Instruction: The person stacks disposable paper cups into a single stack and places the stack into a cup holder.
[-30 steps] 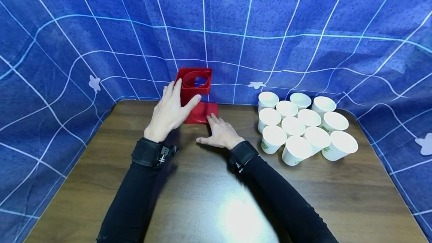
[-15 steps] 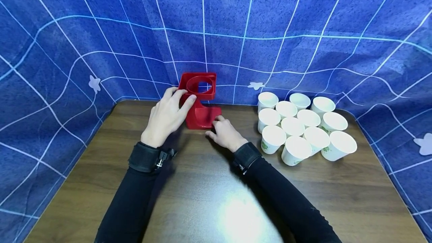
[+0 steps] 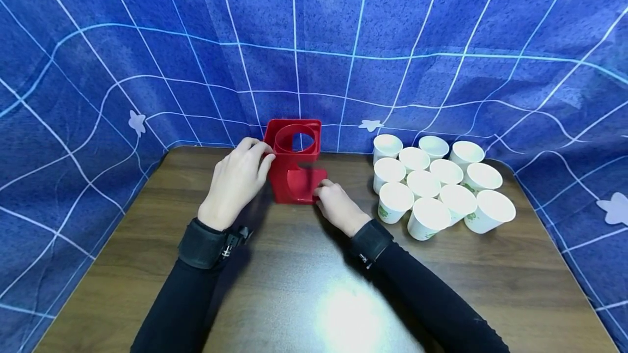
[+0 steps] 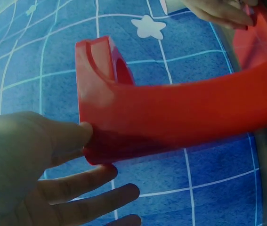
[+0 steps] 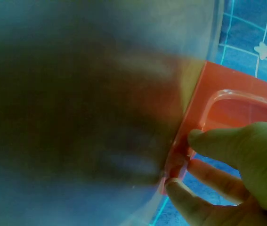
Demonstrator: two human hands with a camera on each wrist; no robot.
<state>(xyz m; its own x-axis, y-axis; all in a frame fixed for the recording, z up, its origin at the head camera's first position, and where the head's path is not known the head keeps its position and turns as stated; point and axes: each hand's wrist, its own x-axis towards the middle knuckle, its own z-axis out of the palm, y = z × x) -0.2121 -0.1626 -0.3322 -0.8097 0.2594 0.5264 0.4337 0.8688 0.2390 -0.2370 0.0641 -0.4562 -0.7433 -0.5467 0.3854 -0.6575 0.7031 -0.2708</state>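
A red plastic stand (image 3: 282, 181), with a round hole in its raised top and a dished base, stands upright near the table's back edge. My left hand (image 3: 235, 181) is at its upper left side. In the left wrist view, the thumb and index finger pinch the corner of the stand (image 4: 180, 108), and the other fingers stay spread behind it. Low at the front right, my right hand (image 3: 340, 208) grips the base's edge. The right wrist view has the thumb on top of the base (image 5: 218, 77) and fingertips at its rim.
Several white paper cups (image 3: 424, 184) with green leaf prints stand grouped on the right of the wooden table (image 3: 304, 255). A blue curtain (image 3: 441, 26) with white lines and stars hangs behind and along both sides.
The red stand has come nearer to me and slightly right, with both hands moving along. My left fingers have drawn in from spread, and the right fingers have curled onto the base's edge.
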